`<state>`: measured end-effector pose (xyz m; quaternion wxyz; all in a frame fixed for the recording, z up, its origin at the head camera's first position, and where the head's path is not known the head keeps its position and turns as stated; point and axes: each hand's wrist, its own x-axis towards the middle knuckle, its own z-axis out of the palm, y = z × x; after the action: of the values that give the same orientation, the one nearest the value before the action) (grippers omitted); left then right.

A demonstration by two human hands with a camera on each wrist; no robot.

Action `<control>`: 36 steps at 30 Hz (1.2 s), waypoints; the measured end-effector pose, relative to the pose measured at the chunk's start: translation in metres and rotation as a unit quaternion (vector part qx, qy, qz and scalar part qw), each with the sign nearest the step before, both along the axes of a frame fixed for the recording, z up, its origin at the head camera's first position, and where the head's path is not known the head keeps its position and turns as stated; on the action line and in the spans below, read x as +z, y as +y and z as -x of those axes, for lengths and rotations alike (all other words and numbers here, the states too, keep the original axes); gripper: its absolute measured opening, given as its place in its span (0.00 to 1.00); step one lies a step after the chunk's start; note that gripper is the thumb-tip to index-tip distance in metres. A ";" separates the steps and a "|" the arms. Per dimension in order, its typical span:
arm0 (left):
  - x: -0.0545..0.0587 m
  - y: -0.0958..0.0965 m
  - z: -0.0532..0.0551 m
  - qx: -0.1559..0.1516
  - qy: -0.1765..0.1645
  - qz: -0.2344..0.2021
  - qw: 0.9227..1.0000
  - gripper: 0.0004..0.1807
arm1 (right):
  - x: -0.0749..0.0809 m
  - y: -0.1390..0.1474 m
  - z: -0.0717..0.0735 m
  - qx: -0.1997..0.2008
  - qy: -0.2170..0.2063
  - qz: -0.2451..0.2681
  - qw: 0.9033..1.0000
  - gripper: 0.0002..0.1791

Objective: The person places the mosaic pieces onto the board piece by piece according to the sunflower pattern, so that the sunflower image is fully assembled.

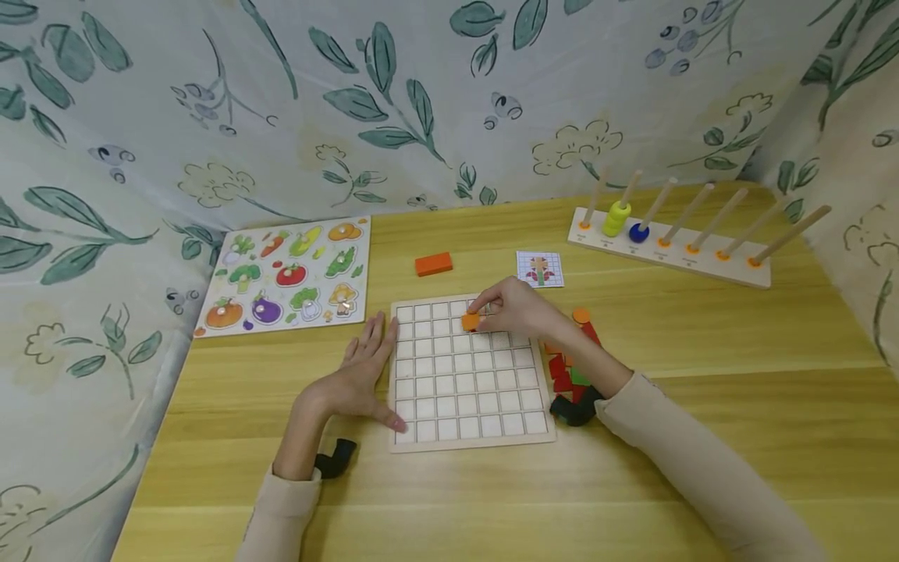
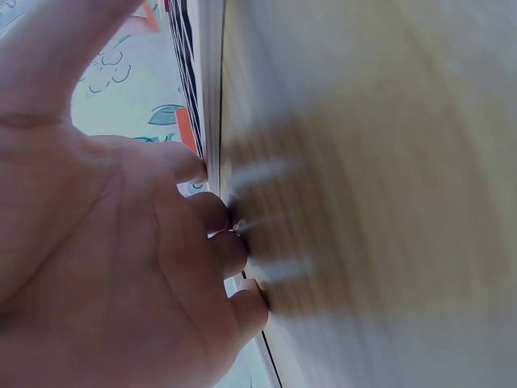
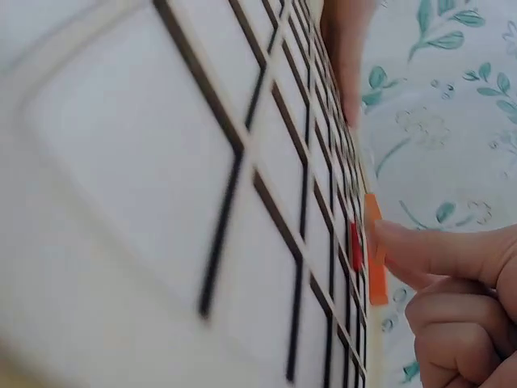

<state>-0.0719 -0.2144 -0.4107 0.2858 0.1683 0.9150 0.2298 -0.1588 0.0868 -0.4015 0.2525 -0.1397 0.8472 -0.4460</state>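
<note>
**Pinching orange tile [image 1: 470, 321] with right hand [image 1: 516, 309] over grid board [image 1: 470, 446], resting left hand [image 1: 357, 381] at its edge**

Head: Has tile clamped between right thumb and fingertips, above the board's far rows, near the far edge. Has left fingers spread apart along the left edge, thumb tip on the near-left corner. Leaves room over pale cells left and near side of the pinch. Crowds loose pieces [image 1: 561, 381] in red, orange and green right of the pinch, partly under the forearm. Puts picture card [image 1: 540, 269] just beyond the right hand, orange block [image 1: 433, 264] beyond-left, vegetable board [image 1: 281, 279] beyond the left hand, peg stand [image 1: 677, 254] beyond-right. Carries print on the stand's base, too small to read.

Left wrist: Shows left fingertips apart along the board's side edge, wood tabletop [image 2: 396, 162] spreading out beside them.

Right wrist: Shows right thumb tip against an orange surface past the board's far edge; cannot tell if tile or block. Shows red sliver [image 3: 355, 246] just beside the thumb, grid lines running from there toward the camera.
</note>
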 end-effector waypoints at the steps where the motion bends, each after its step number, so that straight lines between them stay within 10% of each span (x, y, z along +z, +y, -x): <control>1: 0.000 0.000 0.000 0.000 0.000 0.000 1.000 0.87 | -0.002 -0.005 0.000 0.001 0.001 -0.007 1.000 0.12; 36: -0.004 -0.001 0.000 -0.003 0.006 -0.004 1.000 0.87 | -0.011 -0.019 -0.004 -0.052 -0.019 0.011 0.998 0.13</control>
<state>-0.0724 -0.2152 -0.4142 0.2806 0.1732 0.9153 0.2313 -0.1549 0.0682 -0.4126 0.2436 -0.0893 0.8436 -0.4701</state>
